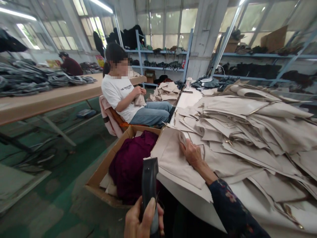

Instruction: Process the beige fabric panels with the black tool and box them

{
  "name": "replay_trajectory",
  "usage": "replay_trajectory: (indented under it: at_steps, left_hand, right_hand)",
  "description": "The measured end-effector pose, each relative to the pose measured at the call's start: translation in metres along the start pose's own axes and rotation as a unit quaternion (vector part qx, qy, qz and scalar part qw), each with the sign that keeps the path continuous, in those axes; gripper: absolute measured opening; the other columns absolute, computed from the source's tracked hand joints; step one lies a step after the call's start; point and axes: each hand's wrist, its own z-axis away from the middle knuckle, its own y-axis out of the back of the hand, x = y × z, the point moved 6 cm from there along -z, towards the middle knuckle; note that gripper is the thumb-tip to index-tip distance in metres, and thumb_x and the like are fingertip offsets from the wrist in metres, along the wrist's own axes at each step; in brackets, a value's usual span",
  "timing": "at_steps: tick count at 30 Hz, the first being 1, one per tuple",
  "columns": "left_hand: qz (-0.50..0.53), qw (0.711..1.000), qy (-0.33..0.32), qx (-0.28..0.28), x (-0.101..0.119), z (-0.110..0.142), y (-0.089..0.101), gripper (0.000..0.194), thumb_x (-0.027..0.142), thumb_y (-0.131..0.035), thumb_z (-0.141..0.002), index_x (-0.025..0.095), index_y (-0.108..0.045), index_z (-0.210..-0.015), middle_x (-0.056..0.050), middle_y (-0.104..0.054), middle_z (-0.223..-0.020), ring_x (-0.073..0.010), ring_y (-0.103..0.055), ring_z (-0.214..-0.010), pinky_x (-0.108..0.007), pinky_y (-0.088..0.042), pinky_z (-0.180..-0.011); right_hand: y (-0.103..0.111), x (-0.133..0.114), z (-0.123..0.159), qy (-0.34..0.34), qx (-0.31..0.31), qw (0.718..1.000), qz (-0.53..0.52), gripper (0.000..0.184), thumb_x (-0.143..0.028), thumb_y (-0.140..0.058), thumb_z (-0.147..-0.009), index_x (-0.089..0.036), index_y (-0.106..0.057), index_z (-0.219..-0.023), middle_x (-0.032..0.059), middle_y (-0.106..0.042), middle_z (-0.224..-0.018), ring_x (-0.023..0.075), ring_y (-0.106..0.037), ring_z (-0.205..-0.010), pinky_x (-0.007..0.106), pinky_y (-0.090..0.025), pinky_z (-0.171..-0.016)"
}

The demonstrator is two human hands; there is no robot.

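My left hand (143, 219) is wrapped round a black upright tool (150, 178), which looks like a hand-held clipper; its lower part is grey. The tool stands in front of the table's near left corner. My right hand (194, 155), in a dark flowered sleeve, grips the folded edge of a beige fabric piece (170, 155). Its fingertips are partly tucked behind the fold. That piece lies flat at the table's left edge, over other beige layers. A large heap of similar beige pieces (237, 132), some with metal zips, spreads to the right of my right hand.
Left of the table stands a cardboard box (97, 191) holding purple cloth (133, 162). Beyond it a seated person (121, 96) handles beige cloth. A long table (32, 107) with grey bundles runs along the left. Blue shelves (163, 51) line the back wall.
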Motion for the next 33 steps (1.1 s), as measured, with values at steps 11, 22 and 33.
replay_trajectory:
  at_steps: [11, 22, 33]
  left_hand:
    - [-0.031, 0.998, 0.04, -0.034, -0.011, -0.029, -0.02, 0.046, 0.06, -0.061, -0.071, 0.015, -0.058, -0.062, -0.003, -0.057, -0.042, -0.0132, -0.052, -0.035, -0.022, -0.041, -0.037]
    - [-0.051, 0.998, 0.041, -0.011, 0.002, -0.037, -0.018, 0.047, 0.056, -0.061, -0.073, 0.01, -0.063, -0.073, -0.004, -0.063, -0.049, -0.0135, -0.056, -0.039, -0.021, -0.043, -0.039]
    - [-0.057, 0.998, 0.032, 0.023, 0.014, -0.049, -0.01, 0.048, 0.057, -0.066, -0.066, 0.009, -0.064, -0.068, -0.004, -0.062, -0.048, -0.0138, -0.055, -0.039, -0.022, -0.042, -0.039]
  right_hand:
    - [0.0, 0.009, 0.01, 0.046, 0.024, 0.999, 0.01, 0.04, -0.037, -0.035, -0.099, -0.008, -0.061, -0.09, 0.0079, -0.061, -0.06, 0.0184, -0.06, -0.058, 0.028, -0.032, -0.054]
    - [-0.005, 0.012, 0.012, 0.035, -0.002, 0.999, -0.023, 0.029, -0.03, -0.037, -0.099, -0.008, -0.057, -0.098, 0.0088, -0.065, -0.07, 0.0185, -0.061, -0.065, 0.028, -0.032, -0.058]
    - [-0.007, 0.013, 0.013, 0.031, -0.009, 0.999, -0.036, 0.016, -0.014, -0.04, -0.094, -0.008, -0.055, -0.099, 0.0089, -0.066, -0.072, 0.0182, -0.061, -0.065, 0.028, -0.03, -0.057]
